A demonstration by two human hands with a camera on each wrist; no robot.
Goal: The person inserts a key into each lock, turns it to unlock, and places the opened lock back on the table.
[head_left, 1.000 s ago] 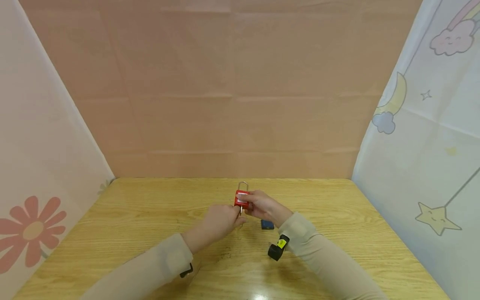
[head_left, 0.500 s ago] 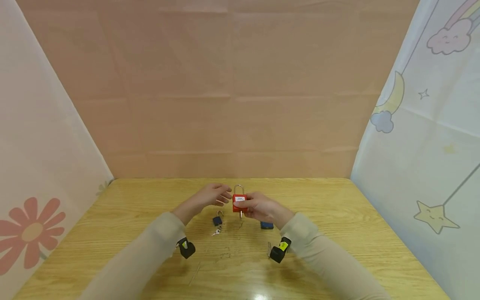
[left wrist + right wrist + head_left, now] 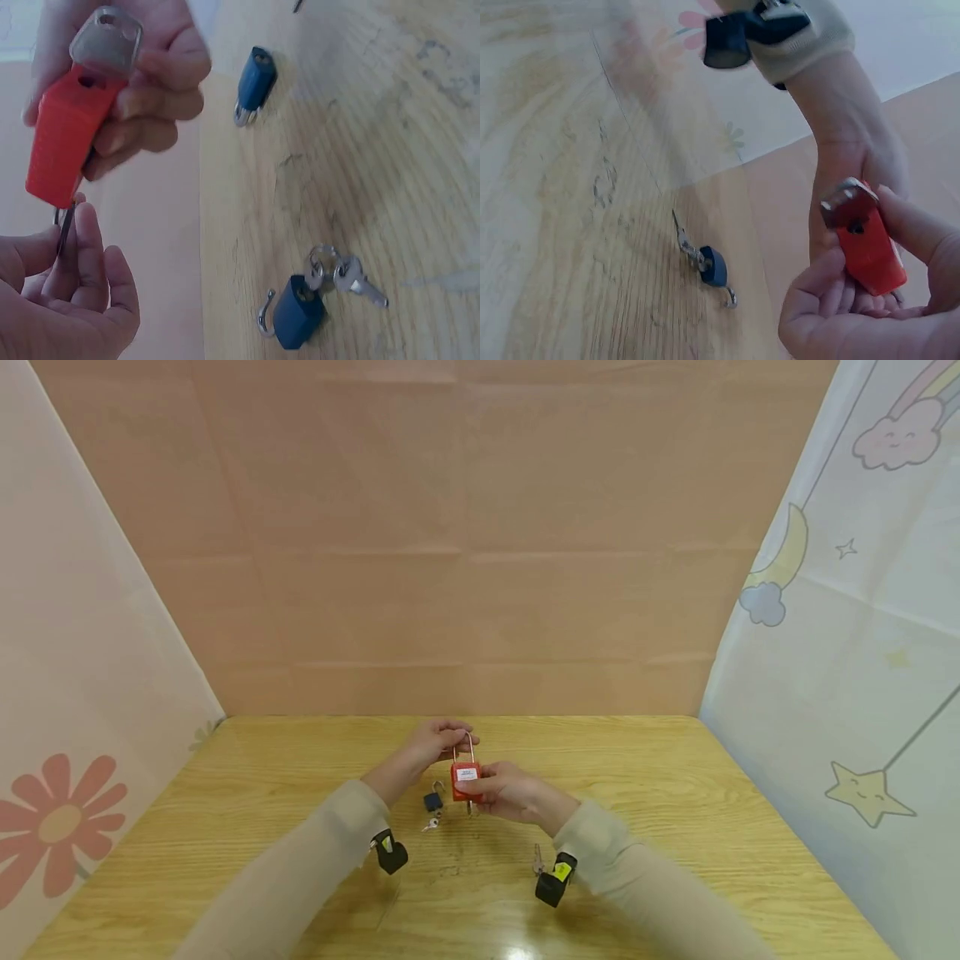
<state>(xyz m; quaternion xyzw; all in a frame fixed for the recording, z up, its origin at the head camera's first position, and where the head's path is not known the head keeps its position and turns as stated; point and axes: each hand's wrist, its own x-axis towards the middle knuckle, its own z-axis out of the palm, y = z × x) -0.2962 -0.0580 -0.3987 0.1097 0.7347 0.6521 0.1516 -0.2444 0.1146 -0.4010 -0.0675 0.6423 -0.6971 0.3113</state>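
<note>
A red padlock (image 3: 466,781) with a white label is held upright above the table by my right hand (image 3: 517,792), thumb across its front. My left hand (image 3: 435,745) pinches the tall metal shackle (image 3: 66,225) with thumb and fingers. A key (image 3: 107,39) sticks out of the padlock's bottom keyhole. Below the left hand lies a small blue padlock (image 3: 432,802) with its shackle swung open and keys (image 3: 349,277) on a ring at its keyhole. Another blue padlock (image 3: 257,79) lies on the table, hidden behind the right hand in the head view.
Loose keys (image 3: 537,860) lie on the wooden table (image 3: 300,793) near the right wrist. Black wrist cameras (image 3: 551,891) hang under both forearms. A plain peach sheet (image 3: 465,568) closes the back, and patterned sheets (image 3: 847,635) stand at the sides.
My left hand has left the key at the padlock's bottom and moved up to the shackle. The red padlock, in my right hand, has shifted slightly left and toward me.
</note>
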